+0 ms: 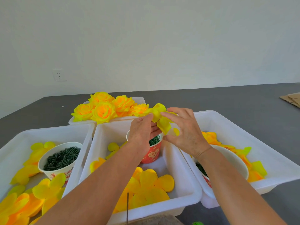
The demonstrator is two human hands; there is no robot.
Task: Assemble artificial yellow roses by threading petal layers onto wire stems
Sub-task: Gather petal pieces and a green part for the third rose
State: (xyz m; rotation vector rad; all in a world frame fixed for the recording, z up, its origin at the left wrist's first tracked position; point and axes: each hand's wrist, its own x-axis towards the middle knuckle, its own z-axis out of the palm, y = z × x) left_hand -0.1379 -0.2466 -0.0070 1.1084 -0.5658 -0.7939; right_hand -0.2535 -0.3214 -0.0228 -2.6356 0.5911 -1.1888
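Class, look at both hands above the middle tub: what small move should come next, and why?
Probably bringing the petal piece down onto the wire stem. The left hand and right hand both pinch it above the red cup, not yet threaded, while the wire stands near the middle tub front edge.

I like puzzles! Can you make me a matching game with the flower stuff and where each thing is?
Things:
1. finished yellow fabric roses
2. red paper cup of green rings
3. white paper bowl of dark green pegs
4. small yellow petal layer

Places:
A. left white tub
B. between both hands
C. far white tray
D. middle white tub

Pairs: 1-C, 2-D, 3-A, 4-B
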